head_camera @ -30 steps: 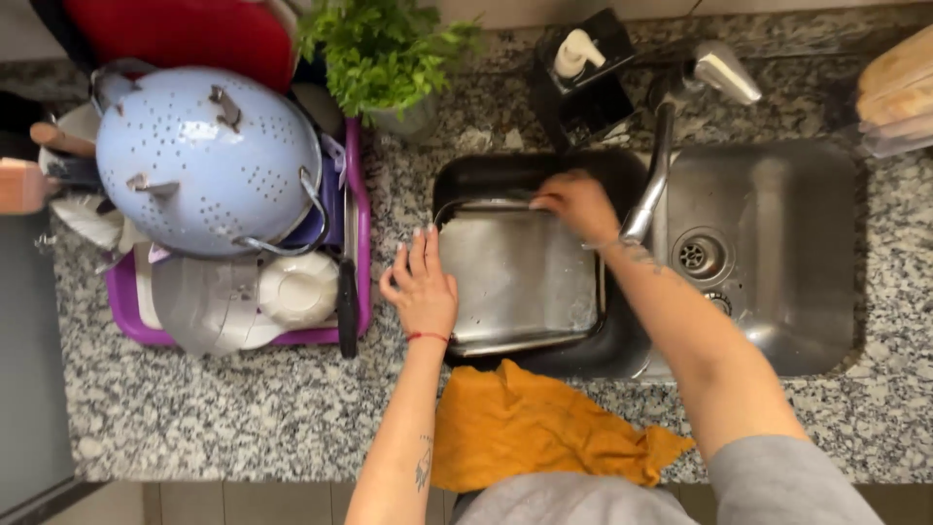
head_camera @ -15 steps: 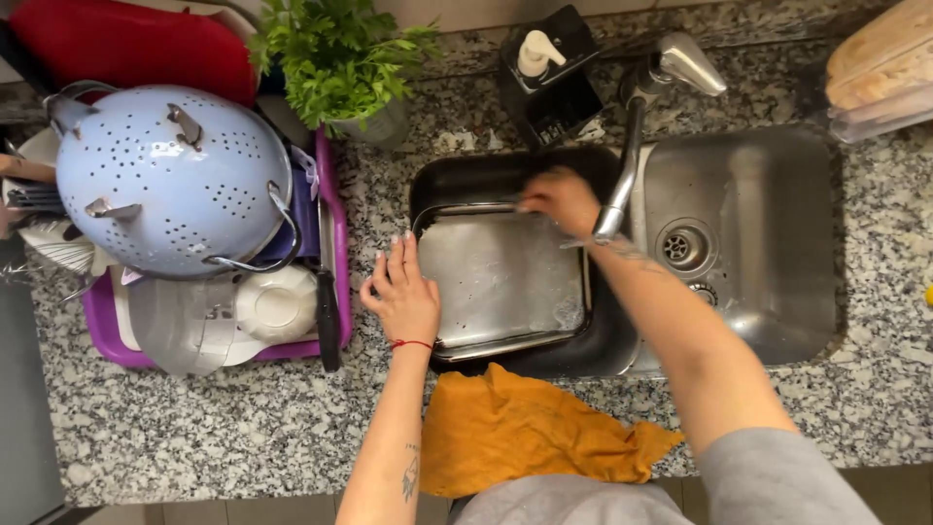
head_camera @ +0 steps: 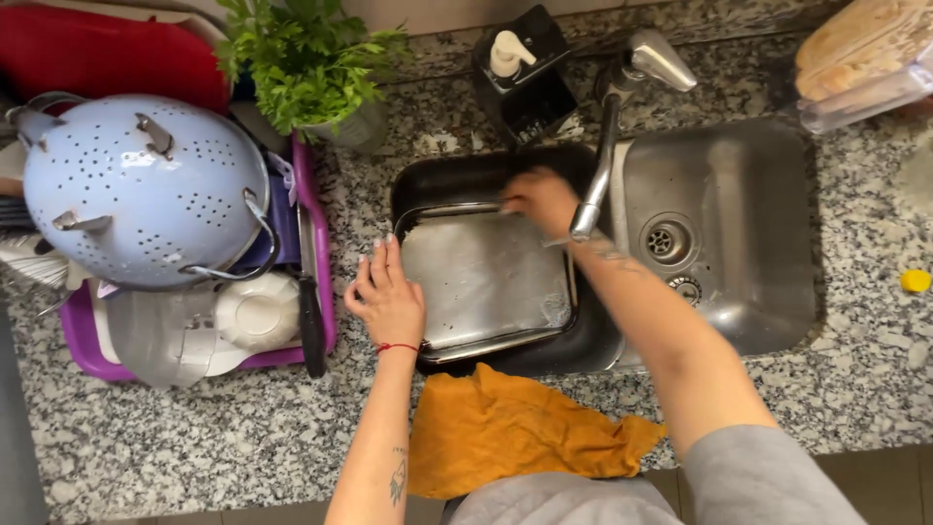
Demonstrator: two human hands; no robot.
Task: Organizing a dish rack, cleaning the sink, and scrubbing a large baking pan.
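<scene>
steel tray [head_camera: 484,277] lies flat in the left sink basin [head_camera: 457,180], stiff, likely wet and slick; best gripped by its raised rim. left hand [head_camera: 387,299] rests flat and open on its left edge. right hand [head_camera: 540,199] presses its far corner, perhaps closed on a sponge; cannot tell.

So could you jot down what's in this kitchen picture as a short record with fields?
Place: speckled grey granite counter with a steel double sink
Left hand: flat on the left rim of the square metal baking tray
Right hand: on the tray's far edge, under the chrome tap
Tray: lies in the left basin
Near edge: crumpled mustard-yellow cloth
Left of sink: pale blue colander upside down on a purple drying rack
Behind: green potted herb, black soap dispenser
</scene>
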